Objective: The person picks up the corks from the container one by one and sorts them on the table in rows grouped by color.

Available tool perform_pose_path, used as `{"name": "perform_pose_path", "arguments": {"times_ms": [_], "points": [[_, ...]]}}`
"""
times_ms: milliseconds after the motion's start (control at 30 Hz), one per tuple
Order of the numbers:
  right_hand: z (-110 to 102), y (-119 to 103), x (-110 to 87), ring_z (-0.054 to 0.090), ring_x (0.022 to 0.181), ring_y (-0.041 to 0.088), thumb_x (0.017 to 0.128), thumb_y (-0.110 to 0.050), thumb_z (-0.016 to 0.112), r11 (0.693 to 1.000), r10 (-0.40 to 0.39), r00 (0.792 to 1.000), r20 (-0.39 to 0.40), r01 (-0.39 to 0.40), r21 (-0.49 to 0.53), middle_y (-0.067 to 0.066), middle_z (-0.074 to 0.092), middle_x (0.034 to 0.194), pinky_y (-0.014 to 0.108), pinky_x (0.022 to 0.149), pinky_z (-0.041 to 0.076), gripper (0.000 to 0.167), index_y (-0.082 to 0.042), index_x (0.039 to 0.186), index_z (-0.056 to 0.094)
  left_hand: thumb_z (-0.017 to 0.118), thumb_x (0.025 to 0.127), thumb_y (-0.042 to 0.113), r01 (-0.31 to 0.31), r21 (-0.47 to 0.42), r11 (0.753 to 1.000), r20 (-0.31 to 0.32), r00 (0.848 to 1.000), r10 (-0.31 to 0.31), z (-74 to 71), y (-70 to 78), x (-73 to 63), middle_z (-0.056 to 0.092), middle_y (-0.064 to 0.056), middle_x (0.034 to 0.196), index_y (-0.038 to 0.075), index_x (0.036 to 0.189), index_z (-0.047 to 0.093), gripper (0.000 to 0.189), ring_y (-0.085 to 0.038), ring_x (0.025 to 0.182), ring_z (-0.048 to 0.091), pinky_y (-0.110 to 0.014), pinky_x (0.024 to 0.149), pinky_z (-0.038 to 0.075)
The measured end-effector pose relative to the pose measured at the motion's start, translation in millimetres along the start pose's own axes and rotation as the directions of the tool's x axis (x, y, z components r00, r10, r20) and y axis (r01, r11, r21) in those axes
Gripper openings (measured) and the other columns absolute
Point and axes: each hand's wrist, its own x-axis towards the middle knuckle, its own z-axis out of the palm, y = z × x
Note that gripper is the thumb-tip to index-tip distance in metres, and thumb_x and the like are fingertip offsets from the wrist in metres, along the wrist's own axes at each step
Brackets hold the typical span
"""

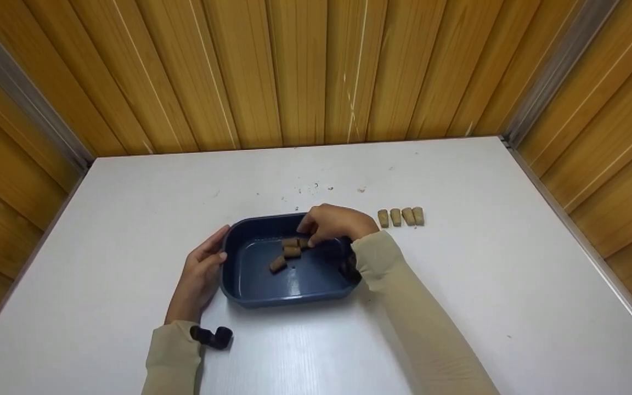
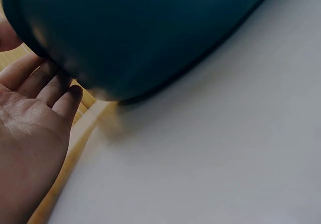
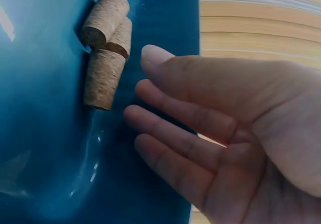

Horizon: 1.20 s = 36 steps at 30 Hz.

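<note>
A deep blue tray (image 1: 288,301) with rounded corners stands on the white table. Several brown tapered cork stoppers (image 1: 277,264) lie on its floor. With its fingers fairly straight, my left hand (image 1: 198,277) touches the tray's left outer wall; in the left wrist view those fingers (image 2: 35,81) lie against the wall. My right hand (image 1: 338,222) reaches over the back rim into the tray. In the right wrist view a gap separates its loosely bent fingers (image 3: 170,158) and thumb from the nearest cork stopper (image 3: 105,78), and nothing is held.
A row of several cork stoppers (image 1: 396,217) lies on the white table (image 1: 486,285) right of the tray. Small crumbs (image 1: 316,186) are scattered behind it. Yellow wood-look panels (image 1: 299,71) wall the table's back and sides.
</note>
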Motion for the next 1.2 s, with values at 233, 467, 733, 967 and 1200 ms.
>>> {"name": "perform_pose_path", "arguments": {"times_ms": [233, 467, 733, 967, 1200], "points": [[7.2, -3.0, 3.8, 0.063, 0.11, 0.019, 0.083, -0.006, 0.072, 0.999, 0.029, 1.0, 0.009, -0.029, -0.02, 0.008, 0.068, 0.119, 0.036, 0.096, 0.052, 0.041, -0.008, 0.124, 0.065, 0.043, 0.086, -0.01, 0.011, -0.036, 0.999, -0.008, 1.0, -0.012, 2.0, 0.4, -0.7, 0.047, -0.003, 0.144, -0.006, 0.145, 0.034, 0.06, -0.002, 0.131, 0.045, -0.017, 0.109, 0.035], [13.1, -2.0, 5.4, 0.063, 0.107, 0.02, 0.081, -0.005, 0.074, 0.999, 0.036, 0.999, -0.028, -0.037, -0.014, 0.006, 0.069, 0.116, 0.037, 0.094, 0.052, 0.043, -0.009, 0.123, 0.066, 0.043, 0.086, -0.011, 0.005, -0.028, 1.0, -0.006, 1.0, -0.005, 0.4, 0.3, -0.2, 0.04, -0.011, 0.149, -0.007, 0.145, 0.034, 0.06, -0.001, 0.13, 0.046, -0.017, 0.108, 0.036], [18.0, 0.5, 8.9, 0.064, 0.103, 0.019, 0.08, -0.005, 0.075, 0.999, 0.051, 0.998, -0.044, -0.051, -0.01, 0.005, 0.07, 0.11, 0.036, 0.091, 0.052, 0.046, -0.011, 0.125, 0.064, 0.043, 0.086, -0.01, -0.012, -0.004, 1.0, 0.014, 1.0, 0.012, -2.6, 0.4, -0.5, 0.033, -0.018, 0.153, -0.008, 0.145, 0.033, 0.06, -0.006, 0.135, 0.042, -0.017, 0.108, 0.036], [22.1, 2.8, 11.5, 0.065, 0.093, 0.017, 0.08, -0.007, 0.075, 0.999, 0.029, 0.998, -0.048, -0.031, -0.039, 0.007, 0.071, 0.103, 0.034, 0.084, 0.054, 0.043, -0.011, 0.122, 0.066, 0.044, 0.086, -0.011, -0.026, -0.009, 1.0, 0.014, 1.0, 0.027, -0.7, -0.4, -0.3, 0.038, -0.016, 0.151, -0.01, 0.144, 0.033, 0.059, -0.001, 0.13, 0.045, -0.016, 0.108, 0.037], [21.7, 3.5, 10.4, 0.057, 0.079, 0.01, 0.079, -0.005, 0.075, 0.997, 0.006, 0.999, -0.036, -0.008, -0.07, 0.005, 0.071, 0.096, 0.027, 0.072, 0.05, 0.04, -0.012, 0.118, 0.069, 0.043, 0.087, -0.011, -0.015, -0.042, 0.999, 0.016, 1.0, 0.015, 0.5, -0.9, -1.0, 0.047, -0.004, 0.143, -0.009, 0.145, 0.032, 0.059, -0.003, 0.129, 0.048, -0.018, 0.107, 0.039]]}}
